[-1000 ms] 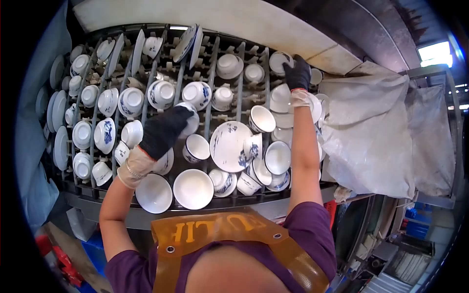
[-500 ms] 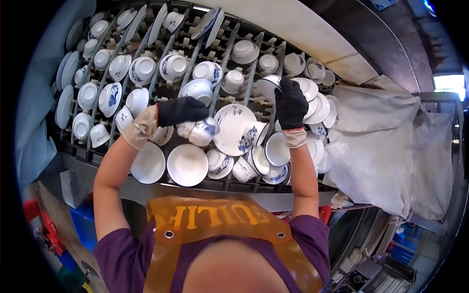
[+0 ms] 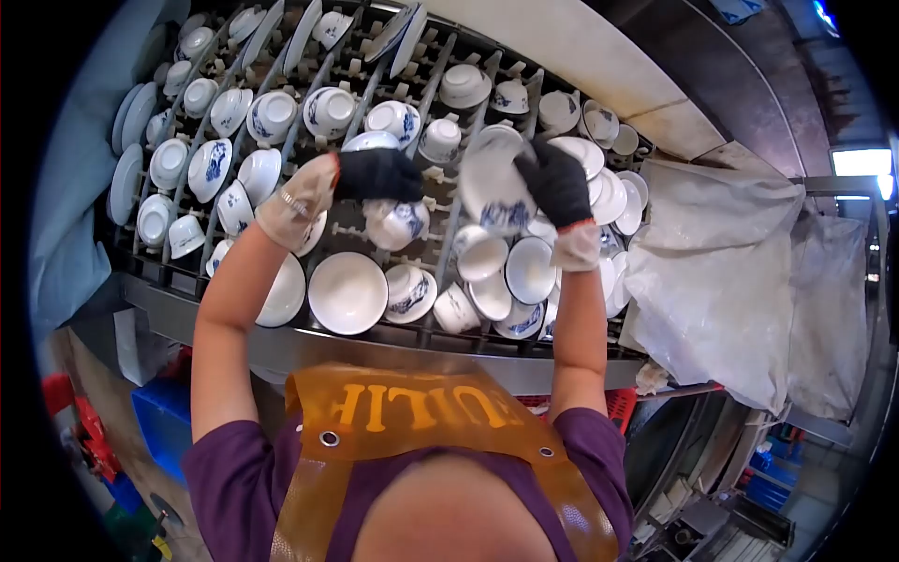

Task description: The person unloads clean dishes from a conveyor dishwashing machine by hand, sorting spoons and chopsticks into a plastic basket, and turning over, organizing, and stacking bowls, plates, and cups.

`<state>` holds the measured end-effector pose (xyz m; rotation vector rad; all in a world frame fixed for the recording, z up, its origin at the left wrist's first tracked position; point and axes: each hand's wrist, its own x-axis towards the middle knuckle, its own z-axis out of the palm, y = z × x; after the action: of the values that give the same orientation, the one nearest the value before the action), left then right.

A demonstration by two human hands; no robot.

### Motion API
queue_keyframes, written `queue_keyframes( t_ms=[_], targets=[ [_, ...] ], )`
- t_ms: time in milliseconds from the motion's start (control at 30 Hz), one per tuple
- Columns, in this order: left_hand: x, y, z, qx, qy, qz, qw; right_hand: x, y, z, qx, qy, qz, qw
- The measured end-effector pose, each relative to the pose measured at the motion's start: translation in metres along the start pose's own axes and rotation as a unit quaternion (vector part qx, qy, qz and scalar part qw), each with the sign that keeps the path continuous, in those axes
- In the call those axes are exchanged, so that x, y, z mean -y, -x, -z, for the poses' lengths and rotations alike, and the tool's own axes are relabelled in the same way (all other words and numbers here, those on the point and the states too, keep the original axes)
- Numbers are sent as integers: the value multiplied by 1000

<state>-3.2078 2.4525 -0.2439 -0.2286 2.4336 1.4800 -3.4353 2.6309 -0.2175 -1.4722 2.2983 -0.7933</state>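
The right hand (image 3: 554, 184), in a black glove with a pale cuff, is closed on the right edge of a plate (image 3: 494, 187) right of the centre of the frame. The plate lies to the left of the grip, blurred, its blue pattern visible along the lower part; the fingertips overlap its rim, and most of its face extends clear of the glove.

The left hand (image 3: 379, 175), likewise gloved, is left of centre with its fingers curled and the palm side hidden. A patterned bowl (image 3: 398, 225) sits directly below the fingers — whether it is gripped or merely beside them cannot be told. Another bowl (image 3: 370, 140) shows in part just above the same glove.

Both hands are over a rack (image 3: 433, 92) of grey bars and pegs. Upturned bowls and cups fill its left half, with plates (image 3: 125, 183) standing on edge at far left. Lower centre, a large white bowl (image 3: 348, 292) lies mouth up. Below the held plate are two smaller bowls — a white bowl (image 3: 482, 255) and a dark-rimmed bowl (image 3: 530, 272). Overlapping saucers (image 3: 611, 195) lie right of the right hand.
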Motion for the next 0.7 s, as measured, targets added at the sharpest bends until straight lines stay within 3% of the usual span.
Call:
queue_keyframes(
  t_ms=[33, 100, 133, 167, 233, 300, 333, 400, 467, 567, 633, 700],
  targets=[
    [-11, -9, 11, 20, -89, -30, 995, 0, -12, 3, -40, 0, -11, 999],
    [11, -44, -2, 36, -68, 47, 996, -6, -41, -7, -136, 23, 54, 989],
    [-17, -47, -8, -22, -143, 52, 988, -5, -56, -15, -132, 35, 13, 991],
    [22, -63, -22, -148, -174, -56, 972, -2, -67, -23, -129, 47, -28, 990],
    [-6, -63, -29, -187, -295, 28, 936, 10, -73, -27, -110, 76, -42, 990],
    [-26, -44, -27, -196, -246, 9, 949, 24, -57, -32, -95, 108, -15, 989],
    [-39, -26, -25, -202, -187, 47, 960, 24, -46, -33, -92, 105, -17, 990],
    [-55, 19, -21, -199, -235, 61, 949, 21, -31, -27, -102, 121, -10, 987],
    [-75, 76, -19, -153, -213, 51, 964, 17, -19, -18, -140, 109, -61, 982],
    [-74, 144, -50, -109, -115, 55, 986, 12, -15, -12, -123, 136, -16, 983],
    [-70, 169, -88, -173, -173, 34, 969, 10, -21, -15, -96, 157, 24, 983],
    [-82, 171, -122, -159, -222, 79, 959, 12, -27, -17, -52, 173, 45, 982]
  ],
)
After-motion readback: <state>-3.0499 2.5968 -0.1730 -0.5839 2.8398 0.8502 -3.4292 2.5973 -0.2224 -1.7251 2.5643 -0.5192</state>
